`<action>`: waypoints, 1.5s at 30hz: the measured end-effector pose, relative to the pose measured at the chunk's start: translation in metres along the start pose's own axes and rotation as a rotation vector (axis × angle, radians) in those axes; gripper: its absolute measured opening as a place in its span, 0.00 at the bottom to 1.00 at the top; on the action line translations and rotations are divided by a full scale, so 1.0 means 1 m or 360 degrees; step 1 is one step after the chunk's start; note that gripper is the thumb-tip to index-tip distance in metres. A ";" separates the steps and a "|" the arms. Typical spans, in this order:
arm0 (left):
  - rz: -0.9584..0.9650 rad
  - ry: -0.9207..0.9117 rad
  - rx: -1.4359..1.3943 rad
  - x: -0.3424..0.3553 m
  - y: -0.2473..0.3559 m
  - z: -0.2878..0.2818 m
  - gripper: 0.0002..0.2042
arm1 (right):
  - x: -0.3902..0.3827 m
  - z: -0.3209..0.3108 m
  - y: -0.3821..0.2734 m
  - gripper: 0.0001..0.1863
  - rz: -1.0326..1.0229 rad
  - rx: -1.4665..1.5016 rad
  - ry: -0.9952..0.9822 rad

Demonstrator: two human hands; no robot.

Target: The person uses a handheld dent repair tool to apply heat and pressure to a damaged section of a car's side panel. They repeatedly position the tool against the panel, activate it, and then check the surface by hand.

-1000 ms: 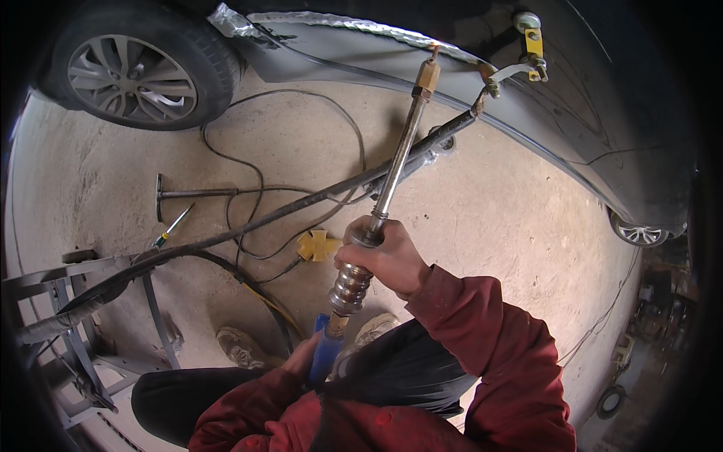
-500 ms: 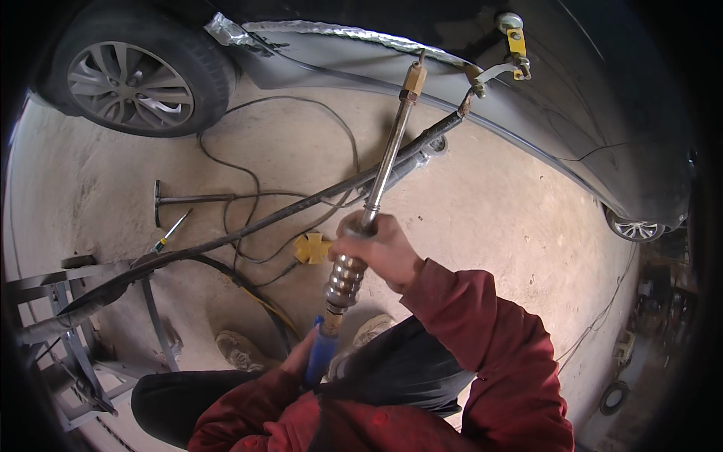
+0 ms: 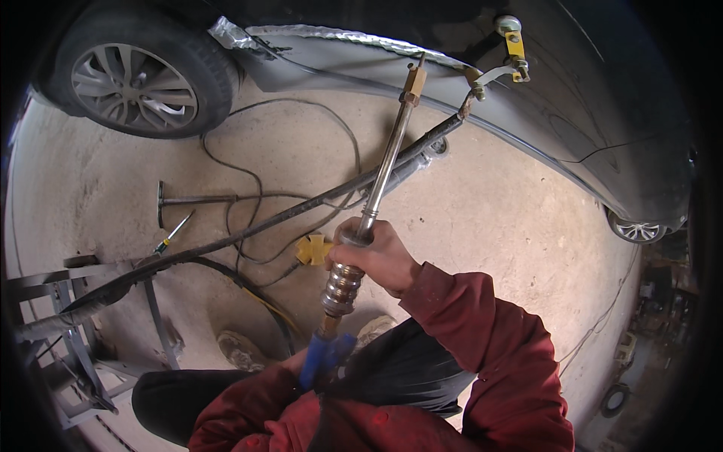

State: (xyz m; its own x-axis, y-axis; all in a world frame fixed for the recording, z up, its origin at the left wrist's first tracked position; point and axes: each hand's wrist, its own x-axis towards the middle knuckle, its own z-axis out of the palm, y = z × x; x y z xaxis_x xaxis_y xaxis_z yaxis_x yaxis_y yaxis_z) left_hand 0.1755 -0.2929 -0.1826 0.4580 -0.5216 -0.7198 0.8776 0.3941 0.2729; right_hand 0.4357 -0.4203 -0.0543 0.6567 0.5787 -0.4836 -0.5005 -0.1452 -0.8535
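Observation:
A slide hammer (image 3: 390, 162) slants up across the view, its thin tip over the shiny, bare-metal strip (image 3: 354, 34) along the dark car's lower side. Whether the tip touches the metal I cannot tell. My right hand (image 3: 379, 256) is wrapped round the upper part of the ribbed sliding weight (image 3: 341, 288). Down by my lap, my left hand (image 3: 296, 363) is closed at the blue handle (image 3: 320, 361), its fingers largely hidden. To the right of the tip, a ground clamp with a yellow plate (image 3: 515, 47) is fixed to the car, joined to a thick black cable (image 3: 301, 207).
A car wheel (image 3: 132, 87) stands at upper left. On the concrete floor lie a T-shaped metal bar (image 3: 197, 200), a screwdriver (image 3: 175, 232), a yellow cross-shaped piece (image 3: 312, 249) and looping thin cables (image 3: 256, 177). A metal frame (image 3: 71, 324) holds the thick cable at left.
My right hand and the weight have shifted slightly down toward me. The blue handle has dropped a little to the left and turned, showing more of its side.

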 end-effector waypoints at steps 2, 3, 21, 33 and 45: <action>0.0021 0.0351 -0.0361 0.000 -0.001 0.002 0.20 | 0.001 -0.001 0.001 0.09 -0.0032 -0.0031 0.0019; 0.0143 0.0629 -0.0531 -0.001 -0.001 0.003 0.19 | 0.001 -0.002 0.001 0.09 -0.0014 -0.0083 0.0042; -0.0339 0.0126 -0.0353 0.000 0.000 -0.005 0.20 | -0.001 -0.003 0.000 0.11 0.0020 -0.0029 0.0041; -0.0337 0.0147 -0.0140 -0.001 0.004 -0.002 0.24 | -0.004 -0.003 -0.007 0.10 0.0059 0.0014 0.0066; -0.0287 0.0189 -0.0065 -0.007 0.009 0.002 0.10 | -0.003 -0.004 -0.007 0.11 0.0048 0.0004 0.0086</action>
State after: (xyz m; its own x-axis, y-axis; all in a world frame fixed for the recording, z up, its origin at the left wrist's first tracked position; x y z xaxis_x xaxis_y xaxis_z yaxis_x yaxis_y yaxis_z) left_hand 0.1802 -0.2871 -0.1735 0.2723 -0.4946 -0.8254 0.9363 0.3339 0.1087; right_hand 0.4391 -0.4241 -0.0473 0.6708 0.5298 -0.5190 -0.5220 -0.1597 -0.8378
